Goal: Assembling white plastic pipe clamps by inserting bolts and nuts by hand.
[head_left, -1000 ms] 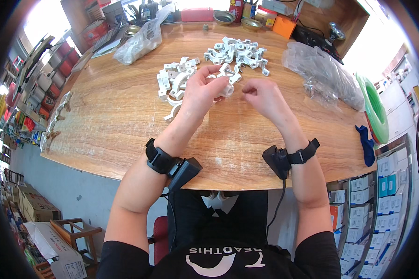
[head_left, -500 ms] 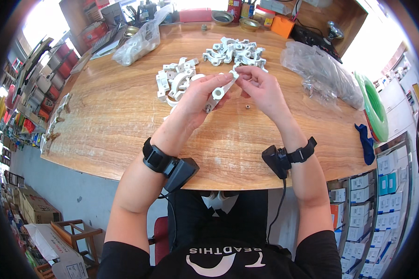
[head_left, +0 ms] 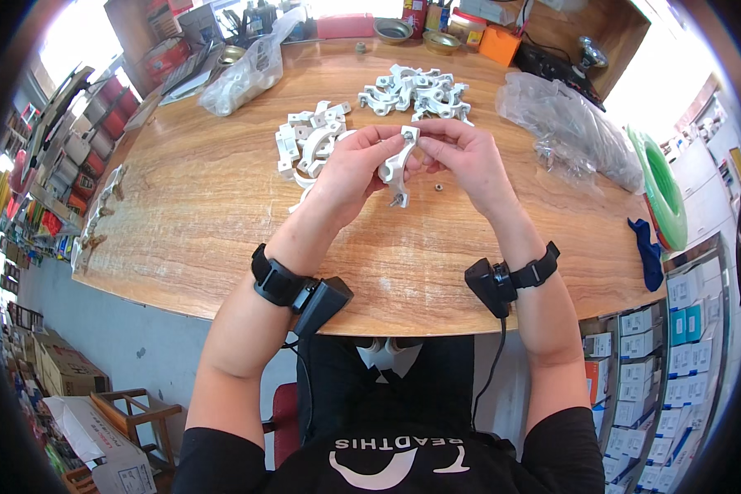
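Observation:
A curved white plastic pipe clamp half (head_left: 396, 168) is held above the table, with a metal bolt showing near each end. My left hand (head_left: 350, 169) is closed on it, thumb along its left side. At its upper end, the thumb and fingers of my right hand (head_left: 469, 160) pinch it near the bolt; some fingertips are hidden behind the part. A small metal nut (head_left: 438, 188) lies on the wood below my right hand. Just beyond my left hand is a pile of white clamp halves (head_left: 314, 138). Farther back sits a heap of clamps with bolts in them (head_left: 414, 90).
A clear plastic bag (head_left: 251, 78) lies at the back left, and a larger one (head_left: 572, 123) at the right. Metal bowls (head_left: 393, 30) and an orange box (head_left: 500, 45) line the back. Near the right edge are a green coil (head_left: 657, 189) and a dark blue cloth (head_left: 646, 253).
The clamp half has turned in my hands, so its curved inner side and both bolts now show. My right fingers have shifted slightly behind its upper end.

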